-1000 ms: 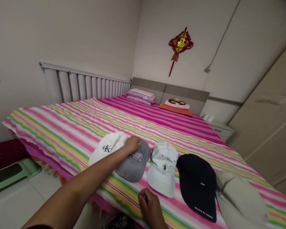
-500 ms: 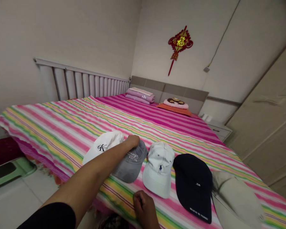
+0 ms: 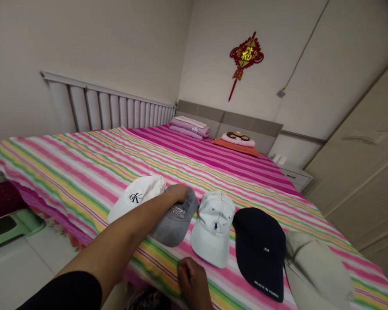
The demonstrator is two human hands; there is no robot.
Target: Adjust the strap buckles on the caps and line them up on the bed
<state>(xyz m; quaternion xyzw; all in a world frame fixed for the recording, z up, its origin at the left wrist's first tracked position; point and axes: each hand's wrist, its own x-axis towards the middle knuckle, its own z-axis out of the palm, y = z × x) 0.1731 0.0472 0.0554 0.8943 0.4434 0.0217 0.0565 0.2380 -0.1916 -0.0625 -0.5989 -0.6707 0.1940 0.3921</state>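
Note:
My left hand reaches across to the crown of a grey baseball cap with lettering. Its fingers are curled down onto the cap top, partly hidden behind the hand. Near the bed edge my right hand rests in a loose fist on the striped sheet, nothing visible in it. Left of the grey cap lies a white cap marked CK, partly behind my forearm. To the right lie a pale cap with a small rider logo, a black cap and a beige hat.
The caps lie in a row on a striped sheet over the bed. Folded purple bedding and a pink folded item sit by the headboard. A radiator lines the left wall; a green stool stands on the floor.
The view has shifted slightly, so the caps appear further left. My left hand stays on the grey cap, its fingers now lower behind the crown. My right fist stays by the bed edge.

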